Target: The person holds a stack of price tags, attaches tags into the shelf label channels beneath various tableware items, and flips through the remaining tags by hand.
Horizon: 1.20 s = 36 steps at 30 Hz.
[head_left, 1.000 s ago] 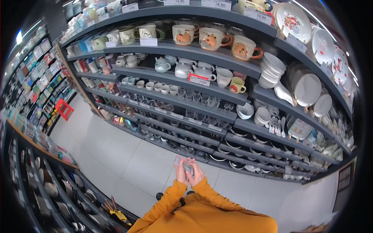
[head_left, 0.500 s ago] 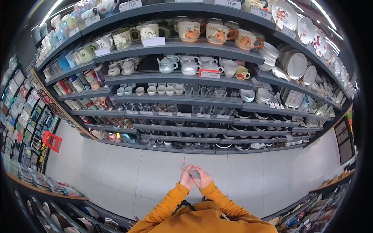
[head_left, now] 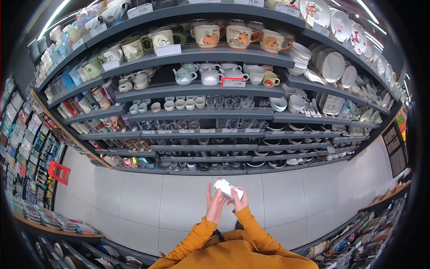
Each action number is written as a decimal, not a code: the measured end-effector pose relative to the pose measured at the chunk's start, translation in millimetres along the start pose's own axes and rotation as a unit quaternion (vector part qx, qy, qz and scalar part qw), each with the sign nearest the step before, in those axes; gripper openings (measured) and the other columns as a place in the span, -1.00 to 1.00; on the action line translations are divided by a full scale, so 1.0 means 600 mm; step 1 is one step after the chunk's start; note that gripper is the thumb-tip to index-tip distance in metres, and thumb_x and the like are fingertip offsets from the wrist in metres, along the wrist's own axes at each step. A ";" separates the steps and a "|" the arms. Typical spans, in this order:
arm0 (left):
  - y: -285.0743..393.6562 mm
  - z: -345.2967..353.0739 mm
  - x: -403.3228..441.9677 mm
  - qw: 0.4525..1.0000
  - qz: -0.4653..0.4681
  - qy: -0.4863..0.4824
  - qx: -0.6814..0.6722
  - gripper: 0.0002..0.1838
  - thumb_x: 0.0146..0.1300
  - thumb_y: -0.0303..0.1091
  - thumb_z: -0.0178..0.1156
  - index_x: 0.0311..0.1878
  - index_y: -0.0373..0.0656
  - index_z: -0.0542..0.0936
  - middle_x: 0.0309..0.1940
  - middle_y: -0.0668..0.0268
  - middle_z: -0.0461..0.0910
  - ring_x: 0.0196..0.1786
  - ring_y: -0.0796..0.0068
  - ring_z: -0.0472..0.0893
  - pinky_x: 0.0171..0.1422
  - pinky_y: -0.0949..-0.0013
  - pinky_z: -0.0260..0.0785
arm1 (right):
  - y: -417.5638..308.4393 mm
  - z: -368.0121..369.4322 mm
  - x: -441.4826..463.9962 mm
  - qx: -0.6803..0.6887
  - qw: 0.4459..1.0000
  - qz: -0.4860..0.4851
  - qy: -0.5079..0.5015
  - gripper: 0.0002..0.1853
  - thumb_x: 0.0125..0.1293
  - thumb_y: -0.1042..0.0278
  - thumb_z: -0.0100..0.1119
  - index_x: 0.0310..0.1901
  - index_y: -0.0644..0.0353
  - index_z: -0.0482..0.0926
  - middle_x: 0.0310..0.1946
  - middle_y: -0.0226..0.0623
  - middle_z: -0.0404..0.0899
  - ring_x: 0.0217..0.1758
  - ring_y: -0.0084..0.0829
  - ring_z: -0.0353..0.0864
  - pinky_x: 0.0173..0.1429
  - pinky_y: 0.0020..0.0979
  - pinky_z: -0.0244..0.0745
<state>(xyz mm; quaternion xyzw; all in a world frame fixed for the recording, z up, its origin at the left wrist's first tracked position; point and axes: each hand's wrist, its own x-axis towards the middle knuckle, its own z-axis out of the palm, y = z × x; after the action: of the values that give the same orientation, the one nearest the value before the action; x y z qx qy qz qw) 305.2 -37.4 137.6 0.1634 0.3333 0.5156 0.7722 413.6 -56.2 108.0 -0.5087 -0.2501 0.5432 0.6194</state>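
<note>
A small, flat white object [head_left: 227, 188] with grey edges and dark marks lies between my hands, tilted down to the right; I cannot make out its kind. My right hand [head_left: 240, 201] grips its right end, thumb on top. My left hand [head_left: 215, 206] holds its lower left side with the thumb against it, while a finger stands straight up beside it. Some fingertips of both hands are hidden under the object. Both arms wear mustard-yellow sleeves.
Ahead stands a long shelf unit [head_left: 179, 91] with mugs, teapots [head_left: 185, 75], bowls, glasses and plates [head_left: 334, 68]. A red step stool [head_left: 59, 173] is at the left by hanging packaged goods. Low displays flank me on both sides above the tiled floor [head_left: 188, 188].
The object has turned from a blurred, grey edge to show its bright white face. My hands have moved apart a little, and a left finger has lifted. The view has shifted slightly.
</note>
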 end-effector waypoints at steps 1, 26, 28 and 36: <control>-0.001 0.004 -0.001 0.998 0.017 -0.065 0.022 -0.25 0.37 -0.27 0.12 0.48 0.04 -0.08 0.16 0.16 0.41 0.13 0.38 0.48 0.09 0.32 0.40 | -0.011 -0.010 0.000 0.101 0.994 0.050 -0.013 -0.72 0.37 0.26 0.14 -0.01 0.24 0.43 -0.13 -0.25 0.56 -0.29 -0.47 0.61 -0.35 -0.43 0.57; -0.160 0.252 0.012 0.977 0.197 -0.018 0.078 -0.50 0.45 -0.18 -0.02 0.38 0.00 0.14 -0.02 0.13 0.47 -0.15 0.33 0.59 -0.05 0.29 0.49 | -0.228 -0.212 -0.023 -0.327 0.867 -0.371 -0.061 -0.66 0.30 0.31 0.06 0.08 0.18 0.55 -0.39 -0.15 0.50 -0.44 -0.13 0.49 -0.34 -0.31 0.42; -0.145 0.266 0.006 0.978 0.205 0.024 0.025 -0.51 0.45 -0.17 0.00 0.38 0.05 0.16 -0.07 0.17 0.48 -0.19 0.37 0.58 -0.08 0.31 0.49 | -0.250 -0.227 -0.037 -0.350 0.867 -0.347 -0.070 -0.68 0.30 0.33 0.06 0.04 0.19 0.59 -0.45 -0.18 0.46 -0.50 -0.17 0.41 -0.39 -0.33 0.38; -0.154 0.260 0.041 0.972 0.208 0.087 -0.060 -0.52 0.46 0.09 -0.17 0.32 0.09 0.24 -0.21 0.27 0.45 -0.31 0.44 0.54 -0.21 0.40 0.44 | -0.285 -0.245 -0.047 -0.293 0.878 -0.379 -0.002 -0.72 0.26 0.30 0.13 -0.03 0.14 0.64 -0.45 -0.25 0.45 -0.52 -0.21 0.39 -0.42 -0.36 0.36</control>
<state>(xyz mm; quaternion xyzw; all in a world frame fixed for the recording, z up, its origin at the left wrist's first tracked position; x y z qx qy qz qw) 481.6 -39.0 187.1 0.1364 0.3265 0.6962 0.6246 604.1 -116.7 216.6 -0.5320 -0.5727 0.1701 0.6000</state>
